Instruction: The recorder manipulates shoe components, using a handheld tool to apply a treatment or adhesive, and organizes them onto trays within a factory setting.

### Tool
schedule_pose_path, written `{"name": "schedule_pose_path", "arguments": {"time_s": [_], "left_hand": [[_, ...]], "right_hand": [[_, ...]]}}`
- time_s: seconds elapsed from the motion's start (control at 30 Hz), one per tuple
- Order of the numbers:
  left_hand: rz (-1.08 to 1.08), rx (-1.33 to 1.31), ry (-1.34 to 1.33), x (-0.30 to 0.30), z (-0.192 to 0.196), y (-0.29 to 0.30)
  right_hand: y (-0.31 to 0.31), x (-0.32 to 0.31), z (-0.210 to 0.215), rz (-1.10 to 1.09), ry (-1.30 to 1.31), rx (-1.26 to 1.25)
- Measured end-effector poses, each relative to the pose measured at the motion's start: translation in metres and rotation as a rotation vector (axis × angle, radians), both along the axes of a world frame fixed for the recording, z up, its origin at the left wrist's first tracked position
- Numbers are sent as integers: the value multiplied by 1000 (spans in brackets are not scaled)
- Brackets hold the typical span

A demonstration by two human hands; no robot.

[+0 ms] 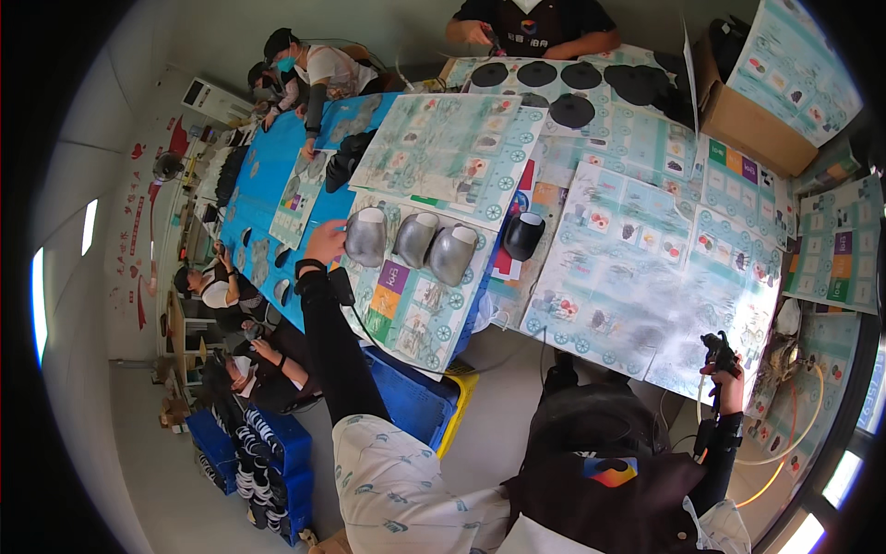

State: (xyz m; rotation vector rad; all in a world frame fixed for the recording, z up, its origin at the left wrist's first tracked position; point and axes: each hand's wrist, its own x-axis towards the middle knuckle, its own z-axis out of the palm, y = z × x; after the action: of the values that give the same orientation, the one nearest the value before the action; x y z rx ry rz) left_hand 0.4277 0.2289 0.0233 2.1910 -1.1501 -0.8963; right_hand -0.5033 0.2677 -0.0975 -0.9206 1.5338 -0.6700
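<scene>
My left hand (325, 243) reaches out over the table and grips the left edge of a grey shoe toe piece (366, 236). Two more grey toe pieces (415, 238) (452, 254) stand in a row to its right, then a black one (523, 235). All rest on printed paper sheets (415, 305) covering the table. My right hand (731, 383) is at the table's near right edge, shut on a black spray tool (717, 349) with a hose hanging below it.
Round black insole pieces (572, 109) lie at the far side before a seated person (540, 28). A cardboard box (743, 125) stands at the back right. A blue crate (411, 399) sits under the table. Other people work along the blue table (263, 180) at left.
</scene>
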Motion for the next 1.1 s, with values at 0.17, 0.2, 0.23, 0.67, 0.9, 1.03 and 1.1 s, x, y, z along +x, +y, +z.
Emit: {"name": "schedule_pose_path", "arguments": {"time_s": [0.17,0.2,0.23,0.67,0.9,1.03,1.1], "left_hand": [[-78,86,-78,49,-77,-51],[-80,85,-74,61,-87,-52],[-91,101,-21,73,-95,-52],[-32,-436,-821,37,-120,-50],[-461,-434,-260,-352,-183,-52],[-130,-22,-491,-374,-264,-123],[-23,-27,-913,-376,-293,-132]], "right_hand": [[19,39,19,-33,50,-66],[20,46,24,-46,57,-45],[22,53,29,-58,61,-22],[17,76,18,-49,94,-87],[20,97,55,-98,118,33],[34,85,62,-135,89,21],[48,72,63,-152,52,25]]}}
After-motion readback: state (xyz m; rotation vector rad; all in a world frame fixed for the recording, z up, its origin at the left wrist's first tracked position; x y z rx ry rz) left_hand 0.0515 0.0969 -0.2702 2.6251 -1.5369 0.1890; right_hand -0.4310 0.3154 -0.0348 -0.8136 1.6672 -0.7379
